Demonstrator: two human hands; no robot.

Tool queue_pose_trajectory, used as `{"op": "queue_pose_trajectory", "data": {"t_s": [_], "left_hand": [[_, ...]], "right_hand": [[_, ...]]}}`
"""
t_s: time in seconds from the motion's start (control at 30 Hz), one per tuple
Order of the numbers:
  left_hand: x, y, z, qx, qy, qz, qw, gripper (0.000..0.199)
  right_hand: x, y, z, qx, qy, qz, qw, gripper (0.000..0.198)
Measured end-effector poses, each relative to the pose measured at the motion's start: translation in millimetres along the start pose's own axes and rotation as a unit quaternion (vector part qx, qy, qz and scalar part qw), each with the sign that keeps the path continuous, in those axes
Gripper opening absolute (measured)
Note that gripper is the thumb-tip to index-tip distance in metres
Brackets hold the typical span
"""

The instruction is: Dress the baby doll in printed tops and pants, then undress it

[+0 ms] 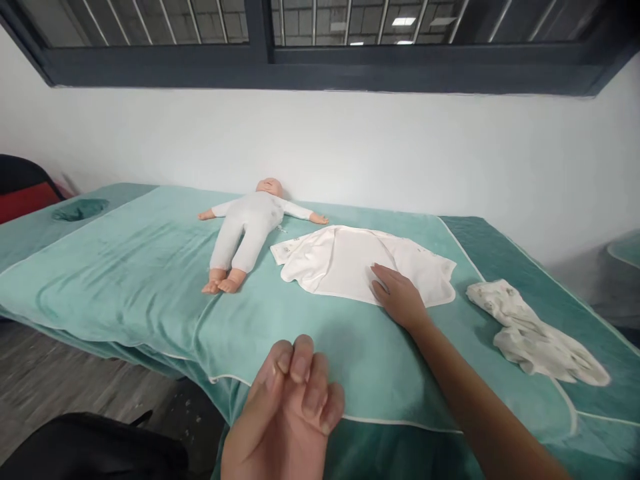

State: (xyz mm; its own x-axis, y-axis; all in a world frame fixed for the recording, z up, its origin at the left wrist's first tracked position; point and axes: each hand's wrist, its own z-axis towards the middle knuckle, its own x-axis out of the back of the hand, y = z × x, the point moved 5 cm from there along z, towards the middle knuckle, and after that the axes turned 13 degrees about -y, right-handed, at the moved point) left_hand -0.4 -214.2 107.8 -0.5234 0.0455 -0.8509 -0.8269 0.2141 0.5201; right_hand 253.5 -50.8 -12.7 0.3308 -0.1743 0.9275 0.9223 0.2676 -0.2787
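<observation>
My right hand [399,295] lies palm down on a white baby top [350,260], its fingers stretched out over the cloth. The top is spread out on the green bed cover, with small prints near its sleeve ends. Above the near edge of the bed, my left hand [295,407] is turned palm up with curled fingers. Its thumb and index fingertip meet, and I see nothing held there. A baby doll [250,220] in a white body suit rests on its back to the left of the top, arms spread, bare feet toward me.
A crumpled white printed garment [537,330] lies on the right of the green bed cover [125,267]. The cover has a hole [80,209] at the left end. Behind the bed stands a white wall [200,133] under a barred window. A black bag-like object [95,447] sits at lower left.
</observation>
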Motion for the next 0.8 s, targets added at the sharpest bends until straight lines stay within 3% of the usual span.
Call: {"op": "queue_pose_trajectory", "data": {"t_s": [0.07, 0.17, 0.27, 0.33, 0.4, 0.5, 0.57, 0.63, 0.67, 0.7, 0.8], "left_hand": [[8, 2, 5, -0.01, -0.001, -0.065, 0.998, 0.017], [23, 8, 13, -0.035, 0.002, -0.054, 0.998, 0.016], [50, 28, 35, -0.092, 0.022, 0.071, 0.993, 0.019], [74, 54, 58, -0.152, 0.054, 0.194, 0.968, 0.02], [100, 90, 83, -0.223, 0.11, 0.288, 0.925, 0.017], [132, 153, 114, -0.331, 0.211, 0.415, 0.821, 0.02], [147, 190, 136, -0.334, 0.256, 0.517, 0.745, 0.018], [162, 219, 163, -0.292, 0.282, 0.597, 0.692, 0.017], [169, 229, 178, -0.261, 0.281, 0.616, 0.688, 0.018], [178, 235, 194, -0.226, 0.27, 0.62, 0.701, 0.021], [201, 237, 239, -0.101, 0.218, 0.587, 0.773, 0.031]], "right_hand": [[-2, 2, -1, -0.004, -0.005, -0.007, 1.0, 0.043], [-3, 0, -4, -0.006, -0.003, -0.022, 1.0, 0.043], [1, -19, 3, 0.008, 0.0, -0.019, 1.0, 0.043], [4, -40, 20, 0.018, -0.009, 0.008, 1.0, 0.044], [5, -65, 53, 0.028, -0.024, 0.05, 0.998, 0.045], [-2, -104, 131, 0.05, -0.049, 0.117, 0.991, 0.046], [-15, -128, 195, 0.078, -0.074, 0.134, 0.985, 0.05], [-32, -143, 259, 0.064, -0.069, 0.115, 0.989, 0.053], [-42, -148, 289, 0.05, -0.075, 0.106, 0.99, 0.056], [-53, -150, 316, 0.029, -0.084, 0.103, 0.991, 0.058], [-86, -142, 380, -0.059, -0.122, 0.163, 0.977, 0.071]]}}
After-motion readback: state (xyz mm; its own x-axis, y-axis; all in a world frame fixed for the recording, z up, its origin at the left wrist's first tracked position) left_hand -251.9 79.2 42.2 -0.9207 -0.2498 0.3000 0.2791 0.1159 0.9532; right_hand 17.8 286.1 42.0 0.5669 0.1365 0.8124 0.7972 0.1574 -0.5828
